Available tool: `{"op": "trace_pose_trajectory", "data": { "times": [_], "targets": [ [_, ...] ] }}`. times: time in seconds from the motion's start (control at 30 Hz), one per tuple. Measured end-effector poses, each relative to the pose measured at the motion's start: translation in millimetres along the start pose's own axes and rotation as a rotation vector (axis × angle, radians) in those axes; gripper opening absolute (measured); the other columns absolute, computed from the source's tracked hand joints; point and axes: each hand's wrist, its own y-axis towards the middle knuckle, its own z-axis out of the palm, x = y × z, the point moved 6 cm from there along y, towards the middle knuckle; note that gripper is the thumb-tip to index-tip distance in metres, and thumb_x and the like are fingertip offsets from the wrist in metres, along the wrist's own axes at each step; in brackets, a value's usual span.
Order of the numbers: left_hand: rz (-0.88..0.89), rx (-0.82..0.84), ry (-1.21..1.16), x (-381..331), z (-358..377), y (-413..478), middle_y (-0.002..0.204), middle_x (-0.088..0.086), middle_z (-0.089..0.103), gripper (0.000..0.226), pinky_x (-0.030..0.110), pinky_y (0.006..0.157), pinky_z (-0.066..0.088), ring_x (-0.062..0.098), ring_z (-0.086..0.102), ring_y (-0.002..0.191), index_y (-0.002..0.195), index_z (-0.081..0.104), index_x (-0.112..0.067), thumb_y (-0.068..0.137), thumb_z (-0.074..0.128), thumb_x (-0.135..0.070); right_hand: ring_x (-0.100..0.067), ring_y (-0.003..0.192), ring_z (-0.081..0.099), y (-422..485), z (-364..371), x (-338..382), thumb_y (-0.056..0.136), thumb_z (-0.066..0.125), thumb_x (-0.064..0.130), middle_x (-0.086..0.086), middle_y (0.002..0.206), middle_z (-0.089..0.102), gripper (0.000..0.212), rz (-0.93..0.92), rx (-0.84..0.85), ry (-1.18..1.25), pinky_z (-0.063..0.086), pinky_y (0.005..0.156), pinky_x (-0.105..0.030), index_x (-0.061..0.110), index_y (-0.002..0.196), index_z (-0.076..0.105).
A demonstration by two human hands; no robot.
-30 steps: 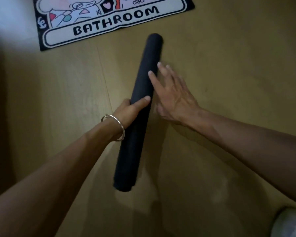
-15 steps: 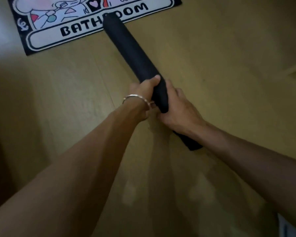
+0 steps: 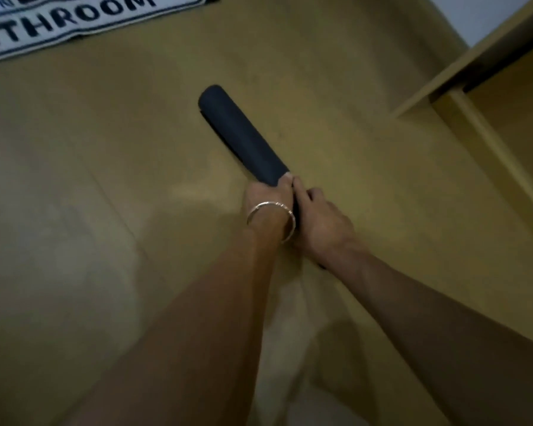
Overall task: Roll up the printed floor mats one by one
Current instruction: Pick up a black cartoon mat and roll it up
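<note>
Head view: rolled mat (image 3: 243, 136), dark backing outward, held above floor (image 3: 74, 210). Left hand (image 3: 270, 195) and right hand (image 3: 320, 222) both wrapped round near end, likely keeping roll tight for carrying. Flat printed mat (image 3: 74, 23) top left, not yet rolled.

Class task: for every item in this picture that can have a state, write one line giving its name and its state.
Black rolled floor mat: fully rolled, held by both hands.
White BATHROOM printed floor mat: unrolled, flat on floor.
Left hand: grip closed on roll.
Right hand: grip closed on roll.
</note>
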Motion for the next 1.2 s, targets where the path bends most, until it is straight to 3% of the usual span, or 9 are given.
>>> {"op": "trace_pose_trajectory", "data": {
  "times": [0.1, 0.2, 0.27, 0.43, 0.57, 0.77, 0.93, 1.2],
  "targets": [
    [-0.026, -0.02, 0.14, 25, -10, 12, 0.093, 0.008, 0.062, 0.039, 0.03, 0.073, 0.049, 0.025, 0.06, 0.082, 0.101, 0.054, -0.005, 0.079, 0.072, -0.032, -0.031, 0.117, 0.039, -4, 41, 5, 0.097, 0.046, 0.026, -0.01, 0.14, 0.03, 0.076, 0.029, 0.081, 0.031, 0.042, 0.089, -0.041, 0.026, 0.151, -0.008],
    [0.024, -0.021, 0.212, 20, -8, 19, 0.098, 0.008, 0.056, 0.046, 0.027, 0.076, 0.044, 0.022, 0.053, 0.086, 0.114, 0.049, -0.003, 0.084, 0.07, -0.031, -0.03, 0.117, 0.036, 2, 48, 8, 0.098, 0.043, 0.025, -0.014, 0.142, 0.025, 0.077, 0.019, 0.006, -0.083, 0.043, 0.094, -0.039, 0.017, 0.15, -0.013],
    [0.029, -0.013, 0.239, 18, -6, 12, 0.098, 0.005, 0.052, 0.041, 0.024, 0.076, 0.04, 0.018, 0.05, 0.085, 0.114, 0.047, -0.005, 0.087, 0.067, -0.029, -0.031, 0.117, 0.038, 1, 47, 11, 0.098, 0.043, 0.024, -0.017, 0.141, 0.026, 0.075, 0.019, -0.002, -0.129, 0.042, 0.095, -0.04, 0.014, 0.15, -0.01],
    [0.012, -0.015, 0.267, 18, -8, 9, 0.103, 0.006, 0.055, 0.043, 0.027, 0.078, 0.041, 0.019, 0.049, 0.086, 0.122, 0.045, -0.007, 0.089, 0.063, -0.028, -0.032, 0.122, 0.033, 1, 47, 13, 0.094, 0.052, 0.024, -0.02, 0.144, 0.021, 0.092, 0.067, 0.07, -0.119, 0.048, 0.093, -0.041, 0.014, 0.148, -0.021],
    [-0.059, -0.037, 0.241, 19, -7, 14, 0.115, 0.01, 0.059, 0.051, 0.033, 0.087, 0.047, 0.025, 0.055, 0.097, 0.122, 0.049, -0.007, 0.082, 0.07, -0.031, -0.031, 0.123, 0.034, 4, 46, 12, 0.097, 0.048, 0.026, -0.019, 0.144, 0.024, 0.085, 0.06, 0.063, -0.063, 0.044, 0.091, -0.039, 0.016, 0.149, -0.018],
    [-0.019, -0.027, 0.091, 15, -4, 3, 0.096, 0.01, 0.063, 0.036, 0.031, 0.063, 0.052, 0.018, 0.057, 0.069, 0.106, 0.055, -0.01, 0.081, 0.071, -0.031, -0.033, 0.123, 0.038, -3, 36, -6, 0.092, 0.057, 0.019, -0.018, 0.143, 0.031, 0.089, -0.024, 0.083, 0.094, 0.042, 0.094, -0.044, 0.021, 0.152, -0.008],
    [-0.069, 0.037, -0.052, 28, 42, -12, 0.109, 0.008, 0.059, 0.043, 0.033, 0.057, 0.053, 0.024, 0.061, 0.093, 0.117, 0.049, -0.011, 0.085, 0.068, -0.033, -0.03, 0.118, 0.041, -28, 29, -80, 0.092, 0.058, 0.019, -0.014, 0.139, 0.033, 0.09, -0.076, -0.02, 0.017, 0.041, 0.09, -0.039, 0.023, 0.151, -0.009],
    [-0.064, 0.239, 0.008, 83, 218, -73, 0.118, 0.008, 0.06, 0.047, 0.028, 0.053, 0.052, 0.021, 0.063, 0.093, 0.124, 0.05, -0.011, 0.086, 0.065, -0.036, -0.031, 0.116, 0.044, -83, -9, -272, 0.092, 0.055, 0.022, -0.012, 0.136, 0.034, 0.085, 0.024, -0.049, -0.082, 0.038, 0.086, -0.037, 0.023, 0.151, -0.005]
  ]
}}
